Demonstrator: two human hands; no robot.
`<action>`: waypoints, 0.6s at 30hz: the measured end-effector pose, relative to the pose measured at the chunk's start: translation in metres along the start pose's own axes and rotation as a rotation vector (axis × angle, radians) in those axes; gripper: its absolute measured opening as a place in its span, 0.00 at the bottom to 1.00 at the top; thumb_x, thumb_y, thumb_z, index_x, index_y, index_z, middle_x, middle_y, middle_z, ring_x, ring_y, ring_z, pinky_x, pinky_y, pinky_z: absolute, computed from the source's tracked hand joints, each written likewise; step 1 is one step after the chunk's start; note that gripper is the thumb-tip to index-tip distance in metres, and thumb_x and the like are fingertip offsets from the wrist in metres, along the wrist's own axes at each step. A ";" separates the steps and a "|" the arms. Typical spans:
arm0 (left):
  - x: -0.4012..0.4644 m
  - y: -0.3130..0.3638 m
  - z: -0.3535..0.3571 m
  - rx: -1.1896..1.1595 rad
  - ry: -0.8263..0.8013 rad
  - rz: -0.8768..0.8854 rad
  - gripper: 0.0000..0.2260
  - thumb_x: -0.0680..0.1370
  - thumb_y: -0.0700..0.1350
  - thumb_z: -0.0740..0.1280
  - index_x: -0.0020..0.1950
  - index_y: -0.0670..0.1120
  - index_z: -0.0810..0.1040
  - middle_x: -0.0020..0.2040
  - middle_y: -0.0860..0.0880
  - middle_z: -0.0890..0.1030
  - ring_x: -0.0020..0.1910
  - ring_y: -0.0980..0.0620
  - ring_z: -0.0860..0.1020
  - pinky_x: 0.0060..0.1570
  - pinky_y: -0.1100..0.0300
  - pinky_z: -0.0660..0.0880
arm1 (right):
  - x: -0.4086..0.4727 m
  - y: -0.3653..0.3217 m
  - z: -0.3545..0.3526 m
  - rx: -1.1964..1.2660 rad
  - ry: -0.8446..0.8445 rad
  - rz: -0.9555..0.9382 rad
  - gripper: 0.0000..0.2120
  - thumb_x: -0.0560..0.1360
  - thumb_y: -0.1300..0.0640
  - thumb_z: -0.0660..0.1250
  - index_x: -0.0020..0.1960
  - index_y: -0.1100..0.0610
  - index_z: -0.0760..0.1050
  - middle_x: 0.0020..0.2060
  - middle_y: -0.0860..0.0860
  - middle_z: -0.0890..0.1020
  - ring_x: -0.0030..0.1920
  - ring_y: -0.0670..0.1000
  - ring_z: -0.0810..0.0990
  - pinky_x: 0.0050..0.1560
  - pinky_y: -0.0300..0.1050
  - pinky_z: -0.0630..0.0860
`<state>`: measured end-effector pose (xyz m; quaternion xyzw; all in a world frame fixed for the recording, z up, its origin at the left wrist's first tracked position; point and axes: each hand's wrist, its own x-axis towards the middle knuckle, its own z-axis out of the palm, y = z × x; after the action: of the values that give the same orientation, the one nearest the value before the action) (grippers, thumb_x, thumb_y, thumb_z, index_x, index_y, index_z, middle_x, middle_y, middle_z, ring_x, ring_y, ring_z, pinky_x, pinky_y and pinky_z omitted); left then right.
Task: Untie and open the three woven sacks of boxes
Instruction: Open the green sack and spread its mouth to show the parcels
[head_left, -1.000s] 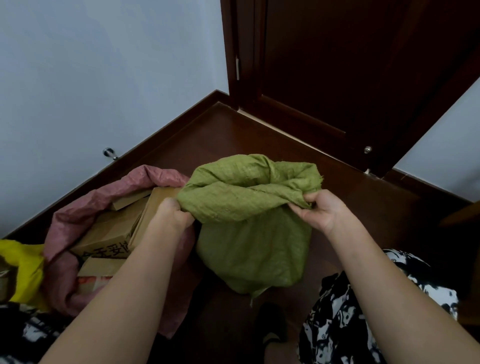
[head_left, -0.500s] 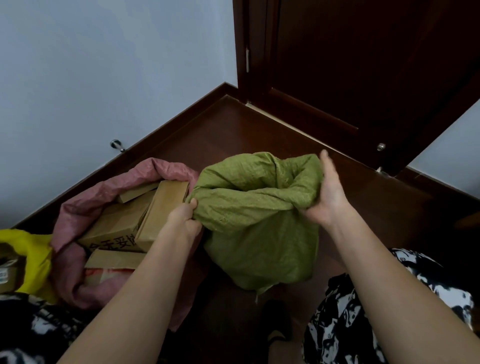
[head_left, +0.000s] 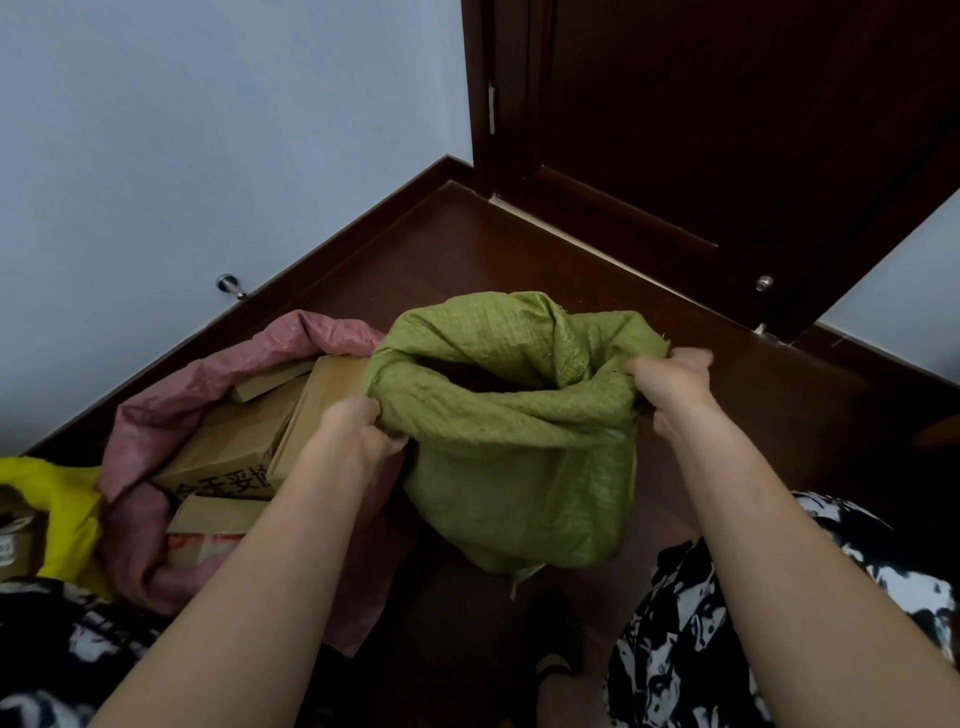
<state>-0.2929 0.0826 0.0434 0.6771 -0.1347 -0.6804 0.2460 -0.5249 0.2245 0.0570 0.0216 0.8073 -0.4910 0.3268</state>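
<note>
— Where is the green sack (head_left: 519, 467)?
— Upright on the floor (head_left: 519, 249), mouth spread between both fists.
— The grip?
— Left hand (head_left: 358, 431) bunches the near-left rim; right hand (head_left: 670, 384) clamps the right rim.
— Beyond the left hand?
— A pink sack (head_left: 150, 415), open, showing boxes (head_left: 228, 441); past it, a yellow sack (head_left: 67, 509).

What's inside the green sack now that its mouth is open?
The green woven sack is held open by the left hand and right hand. Inside, only a dark hollow shows; the rolled rim and shadow hide any boxes.
</note>
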 end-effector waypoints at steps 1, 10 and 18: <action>0.000 0.000 0.002 -0.099 -0.023 0.014 0.17 0.84 0.37 0.49 0.72 0.42 0.65 0.70 0.44 0.70 0.69 0.44 0.69 0.63 0.45 0.67 | 0.003 0.002 0.000 0.013 0.049 -0.043 0.27 0.72 0.66 0.67 0.66 0.56 0.60 0.51 0.53 0.74 0.49 0.54 0.77 0.51 0.52 0.80; -0.004 0.005 0.009 -0.347 -0.193 -0.053 0.18 0.84 0.43 0.49 0.71 0.40 0.68 0.67 0.40 0.73 0.68 0.45 0.71 0.53 0.47 0.70 | -0.013 -0.007 0.004 0.677 -0.221 0.412 0.17 0.79 0.70 0.49 0.64 0.66 0.67 0.58 0.66 0.73 0.58 0.64 0.77 0.47 0.61 0.78; -0.026 -0.001 0.005 -0.186 -0.208 -0.002 0.22 0.78 0.55 0.62 0.63 0.41 0.74 0.54 0.45 0.79 0.51 0.51 0.78 0.36 0.51 0.77 | -0.028 0.000 0.017 0.721 -0.584 0.354 0.20 0.77 0.46 0.61 0.60 0.60 0.77 0.55 0.63 0.81 0.55 0.63 0.80 0.50 0.64 0.78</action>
<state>-0.2988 0.0959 0.0655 0.5773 -0.0951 -0.7567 0.2917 -0.4941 0.2187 0.0678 0.1313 0.4449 -0.6614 0.5894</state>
